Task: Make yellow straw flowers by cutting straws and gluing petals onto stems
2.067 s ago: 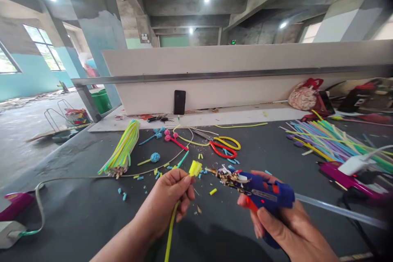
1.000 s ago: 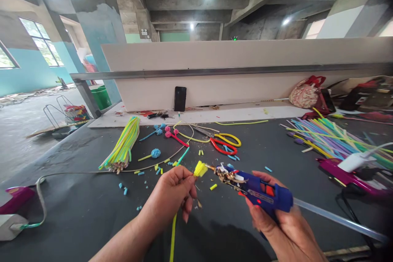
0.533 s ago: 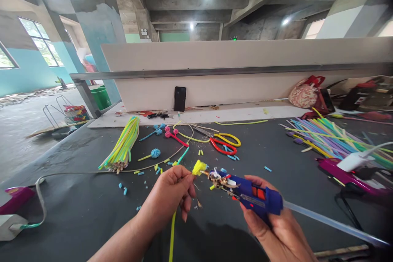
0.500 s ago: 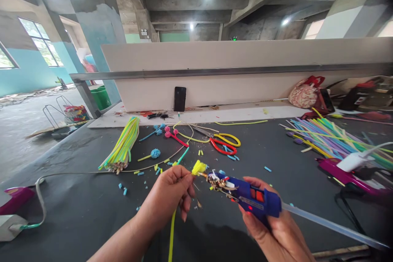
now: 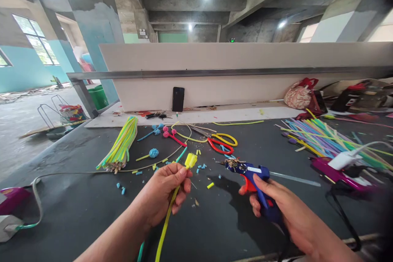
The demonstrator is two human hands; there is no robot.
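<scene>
Pinched in my left hand (image 5: 172, 184) is a yellow pipe cleaner (image 5: 166, 225) topped by a small cluster of yellow pieces (image 5: 190, 160). My right hand (image 5: 273, 204) grips a blue hot glue gun (image 5: 256, 176) with a red trigger; its nozzle, crusted with debris, points left and stands apart from the yellow cluster. A clear glue stick (image 5: 294, 178) sticks out of the gun's back. Beyond my hands lie scissors (image 5: 221, 146) with red and yellow handles. Short blue and yellow cut pieces (image 5: 210, 185) are scattered around.
At the left stands a bundle of green and yellow pipe cleaners (image 5: 121, 143). More coloured pipe cleaners (image 5: 325, 137) lie at the right, beside a purple power strip (image 5: 337, 178). A blue ball on a stem (image 5: 153, 153) and a phone (image 5: 178, 99) are farther back. A cable (image 5: 92, 172) crosses the left side.
The glue gun has moved right, away from the yellow cluster, and turned so its side and trigger show. My left hand has shifted slightly left, still holding the pipe cleaner.
</scene>
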